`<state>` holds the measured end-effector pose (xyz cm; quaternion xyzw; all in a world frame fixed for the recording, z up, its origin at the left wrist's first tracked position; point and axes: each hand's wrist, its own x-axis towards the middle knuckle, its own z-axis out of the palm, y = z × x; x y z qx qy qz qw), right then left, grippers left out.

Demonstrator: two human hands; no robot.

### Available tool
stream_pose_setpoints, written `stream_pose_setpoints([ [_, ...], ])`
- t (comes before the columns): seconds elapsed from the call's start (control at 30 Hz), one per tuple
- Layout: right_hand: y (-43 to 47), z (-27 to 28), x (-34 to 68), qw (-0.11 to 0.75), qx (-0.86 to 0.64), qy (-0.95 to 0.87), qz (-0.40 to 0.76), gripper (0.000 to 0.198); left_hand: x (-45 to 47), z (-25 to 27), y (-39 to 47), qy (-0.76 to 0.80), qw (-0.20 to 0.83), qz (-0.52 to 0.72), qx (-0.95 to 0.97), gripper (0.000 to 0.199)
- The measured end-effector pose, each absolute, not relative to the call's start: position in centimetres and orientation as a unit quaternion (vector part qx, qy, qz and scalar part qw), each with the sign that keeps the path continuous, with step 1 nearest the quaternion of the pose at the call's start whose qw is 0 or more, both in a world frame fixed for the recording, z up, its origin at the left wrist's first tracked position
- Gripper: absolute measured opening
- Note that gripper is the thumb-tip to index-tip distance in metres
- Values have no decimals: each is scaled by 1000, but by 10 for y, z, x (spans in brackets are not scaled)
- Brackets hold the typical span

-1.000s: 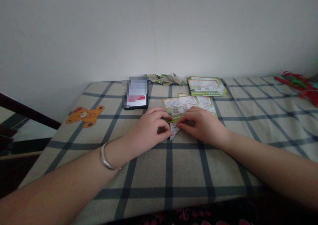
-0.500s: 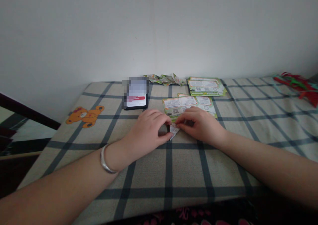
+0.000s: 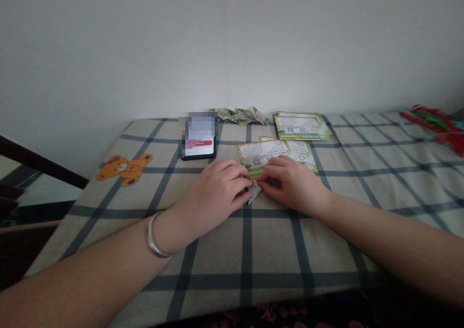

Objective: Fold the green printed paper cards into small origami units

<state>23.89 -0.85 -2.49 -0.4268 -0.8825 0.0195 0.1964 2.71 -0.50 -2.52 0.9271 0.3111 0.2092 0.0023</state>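
A small piece of folded printed paper (image 3: 254, 192) lies between my two hands, low over the checked cloth. My left hand (image 3: 223, 188), with a silver bangle at the wrist, is closed on the paper's left side. From the other side, my right hand (image 3: 292, 183) pinches its upper right edge between thumb and finger. The fingers cover much of the paper. Just behind both hands lie flat green-and-white printed sheets (image 3: 261, 149), overlapping each other and partly hidden by the fingers.
A phone (image 3: 198, 144) with a lit, partly blurred screen lies behind my left hand. Crumpled or folded paper pieces (image 3: 242, 116) and a stack of leaflets (image 3: 299, 125) lie near the wall. A bear cutout (image 3: 125, 168) is at left, a red-and-green bundle (image 3: 437, 127) at far right.
The left hand's fingers have come closer together over the paper, closing the gap between thumb and fingers. My right fingers have shifted slightly on its edge.
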Motion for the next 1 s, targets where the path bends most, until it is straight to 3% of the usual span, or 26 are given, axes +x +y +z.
stream_pose_setpoints([
  [0.63, -1, -29, 248, 212, -397, -892, 38, 15, 25, -24, -10, 262, -72, 161, 949, 19],
  [0.77, -4, -26, 252, 228, -351, -908, -1, 14, 25, -23, -10, 262, -94, 146, 949, 18],
  [1.0, -9, -24, 254, 160, -250, -951, -86, 21, 23, -26, -7, 248, -93, 139, 954, 21],
])
